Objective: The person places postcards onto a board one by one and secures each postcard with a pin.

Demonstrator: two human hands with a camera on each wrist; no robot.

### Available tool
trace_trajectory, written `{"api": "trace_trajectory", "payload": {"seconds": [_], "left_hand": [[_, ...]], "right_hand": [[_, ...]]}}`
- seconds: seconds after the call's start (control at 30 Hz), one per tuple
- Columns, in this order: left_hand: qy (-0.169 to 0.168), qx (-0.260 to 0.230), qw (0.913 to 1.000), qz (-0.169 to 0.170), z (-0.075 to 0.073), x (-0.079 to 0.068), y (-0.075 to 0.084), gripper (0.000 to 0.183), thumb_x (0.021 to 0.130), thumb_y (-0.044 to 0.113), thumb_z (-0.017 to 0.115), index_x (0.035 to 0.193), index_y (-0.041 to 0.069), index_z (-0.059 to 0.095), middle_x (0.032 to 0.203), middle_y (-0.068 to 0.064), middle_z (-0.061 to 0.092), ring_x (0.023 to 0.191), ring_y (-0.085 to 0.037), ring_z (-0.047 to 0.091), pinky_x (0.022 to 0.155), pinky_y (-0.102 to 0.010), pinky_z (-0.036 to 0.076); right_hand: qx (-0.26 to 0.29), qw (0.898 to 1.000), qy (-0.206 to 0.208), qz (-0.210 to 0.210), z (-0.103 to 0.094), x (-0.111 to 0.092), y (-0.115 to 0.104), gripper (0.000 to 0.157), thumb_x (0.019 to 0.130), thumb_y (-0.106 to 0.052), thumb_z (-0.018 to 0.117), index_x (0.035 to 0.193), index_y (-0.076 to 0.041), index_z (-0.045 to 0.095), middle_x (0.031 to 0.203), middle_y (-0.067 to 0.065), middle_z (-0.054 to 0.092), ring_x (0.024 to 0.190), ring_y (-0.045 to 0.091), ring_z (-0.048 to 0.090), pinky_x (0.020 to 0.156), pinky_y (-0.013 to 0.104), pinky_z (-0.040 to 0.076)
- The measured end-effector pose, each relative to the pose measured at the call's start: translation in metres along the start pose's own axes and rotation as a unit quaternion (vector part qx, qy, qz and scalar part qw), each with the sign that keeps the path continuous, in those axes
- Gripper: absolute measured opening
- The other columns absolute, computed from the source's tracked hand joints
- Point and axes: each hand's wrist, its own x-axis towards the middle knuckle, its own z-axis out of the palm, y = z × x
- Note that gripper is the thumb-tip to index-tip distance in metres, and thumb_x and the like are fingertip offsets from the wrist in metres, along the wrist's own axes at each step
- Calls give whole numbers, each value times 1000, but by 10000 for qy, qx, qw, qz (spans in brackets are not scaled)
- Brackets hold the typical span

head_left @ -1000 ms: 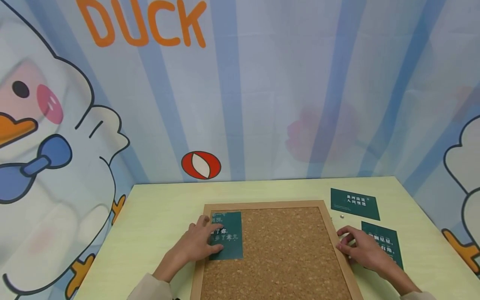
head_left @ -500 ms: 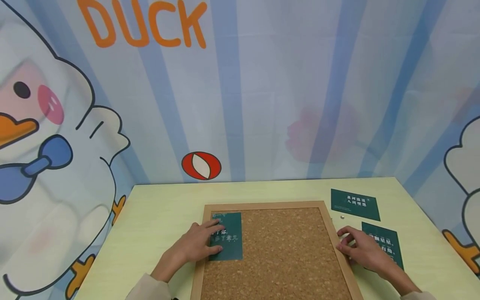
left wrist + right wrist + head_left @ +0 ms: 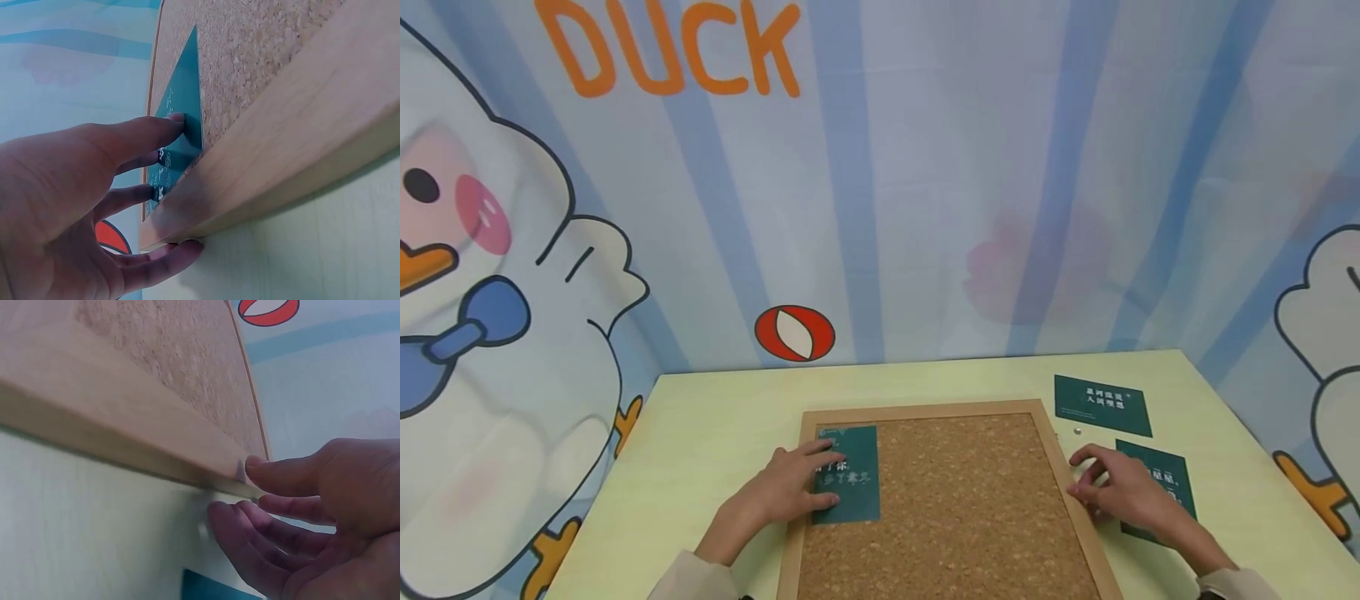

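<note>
A dark green card [image 3: 859, 483] with pale writing lies on the cork board [image 3: 962, 500], in its upper left corner. My left hand [image 3: 775, 492] reaches over the board's left edge, thumb and fingertips resting on the card and partly covering its writing. In the left wrist view its lower fingers [image 3: 169, 262] lie against the outer side of the wooden frame [image 3: 269, 156]. My right hand [image 3: 1123, 492] is at the board's right edge, fingers loosely curled, thumb and index finger apart beside the frame. I see nothing held between them.
Two more green cards lie on the table right of the board: one farther back [image 3: 1101, 404], and another card [image 3: 1172, 479] partly hidden under the right hand and forearm. A tiny shiny stud [image 3: 1078, 431] sits between the board and the cards. A printed curtain [image 3: 925, 208] hangs behind the table.
The left hand's upper fingers have come forward and down from the frame onto the card. The right hand keeps nearly the same pose. The head view has shifted slightly.
</note>
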Motion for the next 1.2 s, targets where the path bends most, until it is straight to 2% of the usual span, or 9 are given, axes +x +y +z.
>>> {"api": "trace_trajectory", "payload": {"seconds": [0.1, 0.2, 0.27, 0.33, 0.63, 0.93, 1.2], "left_hand": [[16, -35, 10000, -4, 0, 0, 0, 58, 92, 33, 81, 142, 12, 63, 156, -19, 46, 143, -41, 44, 110, -75, 26], [29, -53, 10000, -11, 0, 0, 1, 57, 91, 33, 82, 142, 11, 64, 156, -19, 47, 143, -41, 44, 109, -76, 26], [48, -45, 10000, 0, -1, 0, 2, 57, 91, 33, 82, 141, 11, 65, 155, -19, 47, 142, -42, 45, 109, -76, 27], [68, -35, 10000, -5, -1, -1, 2, 57, 90, 33, 83, 140, 11, 65, 154, -20, 48, 141, -42, 46, 108, -76, 29], [147, -27, 9998, 135, -2, -2, 2, 58, 89, 32, 84, 139, 9, 66, 152, -22, 49, 139, -44, 48, 105, -76, 31], [53, -92, 9997, 199, -1, -3, -2, 58, 91, 33, 82, 140, 9, 65, 153, -23, 48, 137, -45, 49, 104, -77, 31], [107, -74, 9997, 229, -1, -2, -1, 59, 90, 33, 83, 140, 9, 65, 153, -22, 49, 138, -45, 49, 104, -78, 30]], "right_hand": [[-665, 9962, 371, -422, -8, 0, 3, 36, 93, -13, 78, 121, 3, 62, 87, 4, 67, 71, 18, 66, 59, 36, 56], [-1386, 9851, 770, -669, -15, 2, 8, 35, 91, -11, 79, 119, 4, 64, 85, 4, 68, 71, 19, 64, 60, 38, 53], [-1722, 9782, 906, -725, -19, 5, 11, 35, 90, -10, 80, 117, 5, 64, 84, 6, 67, 72, 21, 64, 61, 40, 53], [-1873, 9754, 911, -716, -22, 8, 14, 34, 89, -10, 80, 116, 6, 65, 84, 7, 66, 73, 22, 63, 62, 43, 53], [-1885, 9770, 729, -682, -19, 14, 25, 22, 90, -9, 79, 107, 3, 73, 83, 4, 68, 74, 20, 63, 64, 42, 54], [-1801, 9772, 833, -754, -17, 16, 27, 5, 89, -6, 78, 94, -4, 76, 80, -1, 66, 72, 15, 59, 63, 37, 50], [-1790, 9766, 898, -780, -16, 16, 27, 5, 89, -7, 79, 88, -4, 75, 80, -1, 68, 72, 15, 60, 65, 39, 52]]}}
